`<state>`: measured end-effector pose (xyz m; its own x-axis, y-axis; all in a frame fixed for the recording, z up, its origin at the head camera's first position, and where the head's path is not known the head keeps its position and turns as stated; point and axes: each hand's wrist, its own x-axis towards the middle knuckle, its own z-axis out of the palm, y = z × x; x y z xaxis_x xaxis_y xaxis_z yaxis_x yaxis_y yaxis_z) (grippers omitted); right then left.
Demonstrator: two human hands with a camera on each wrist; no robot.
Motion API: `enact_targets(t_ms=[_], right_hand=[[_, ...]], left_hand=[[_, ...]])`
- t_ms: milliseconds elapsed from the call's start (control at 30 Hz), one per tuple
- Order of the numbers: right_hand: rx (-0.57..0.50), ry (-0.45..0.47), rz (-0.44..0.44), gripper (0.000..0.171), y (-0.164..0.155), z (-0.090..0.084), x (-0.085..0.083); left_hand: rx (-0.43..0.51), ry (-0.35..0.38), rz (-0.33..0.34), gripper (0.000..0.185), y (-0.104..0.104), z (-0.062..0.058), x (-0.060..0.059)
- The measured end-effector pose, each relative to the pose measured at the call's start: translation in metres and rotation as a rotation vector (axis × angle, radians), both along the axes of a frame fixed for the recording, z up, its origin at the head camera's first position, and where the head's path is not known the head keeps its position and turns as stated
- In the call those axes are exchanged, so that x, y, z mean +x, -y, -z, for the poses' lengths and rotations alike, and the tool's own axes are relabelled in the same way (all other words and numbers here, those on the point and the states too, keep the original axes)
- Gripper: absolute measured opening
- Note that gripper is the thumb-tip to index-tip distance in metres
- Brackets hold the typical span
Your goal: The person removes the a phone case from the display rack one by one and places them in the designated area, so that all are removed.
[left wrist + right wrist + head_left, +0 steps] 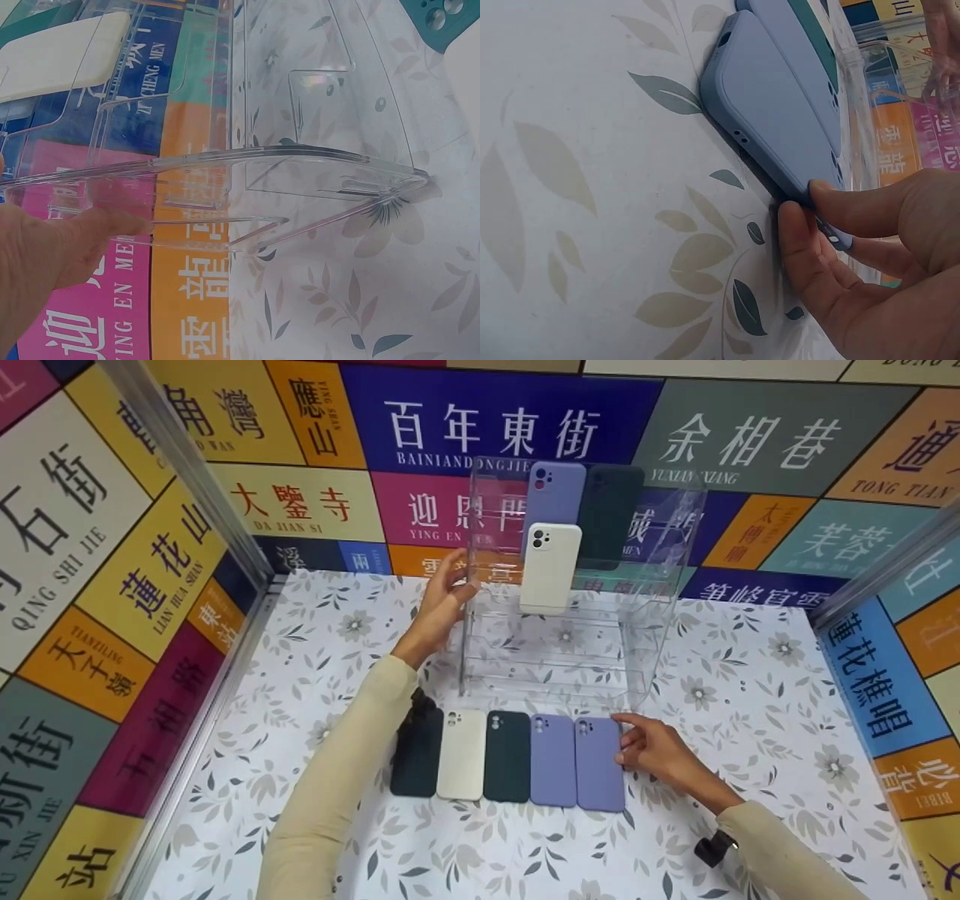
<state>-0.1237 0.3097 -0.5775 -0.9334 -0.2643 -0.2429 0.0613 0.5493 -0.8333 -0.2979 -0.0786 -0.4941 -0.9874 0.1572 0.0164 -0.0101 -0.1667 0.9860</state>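
Right hand (654, 750) pinches the rightmost lilac case (598, 763) by its corner | left hand (441, 601), fingers relaxed, rests on the clear rack (562, 660) | five cases along rack's front edge

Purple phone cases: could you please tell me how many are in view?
3: one on the clear stand's top row, two flat on the table, side by side, the right hand pinching the rightmost.

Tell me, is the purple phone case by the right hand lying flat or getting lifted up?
Getting lifted. In the right wrist view the purple phone case has its near corner raised off the table, pinched by the right hand; its far end looks lower.
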Motion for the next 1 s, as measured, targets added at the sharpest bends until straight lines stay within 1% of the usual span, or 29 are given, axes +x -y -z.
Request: enact_targets(t_ms=[133, 333, 500, 667, 800, 867, 1000], right_hand=[[-0.014, 0.001, -0.009, 0.068, 0.001, 0.001, 0.000], [-0.029, -0.009, 0.021, 0.063, 0.001, 0.003, 0.000], [-0.014, -0.036, 0.035, 0.057, 0.001, 0.003, 0.000], [0.014, -0.112, 0.067, 0.043, 0.000, -0.002, -0.002], [0.015, -0.148, 0.094, 0.035, 0.000, -0.009, -0.006], [0.022, -0.163, 0.102, 0.034, 0.001, -0.013, -0.008], [0.015, -0.201, 0.122, 0.038, 0.003, -0.021, -0.014]], left_hand=[[-0.014, 0.008, 0.001, 0.066, 0.001, -0.001, 0.000], [-0.024, 0.007, 0.000, 0.068, 0.000, -0.001, 0.000], [-0.023, 0.009, -0.007, 0.068, 0.000, 0.000, 0.000], [0.001, 0.002, -0.004, 0.067, -0.001, 0.001, -0.001], [0.001, -0.002, 0.000, 0.065, 0.000, 0.001, 0.000], [-0.013, 0.001, -0.001, 0.065, 0.000, 0.001, 0.000], [-0.016, 0.005, -0.001, 0.065, 0.000, 0.001, 0.000]])
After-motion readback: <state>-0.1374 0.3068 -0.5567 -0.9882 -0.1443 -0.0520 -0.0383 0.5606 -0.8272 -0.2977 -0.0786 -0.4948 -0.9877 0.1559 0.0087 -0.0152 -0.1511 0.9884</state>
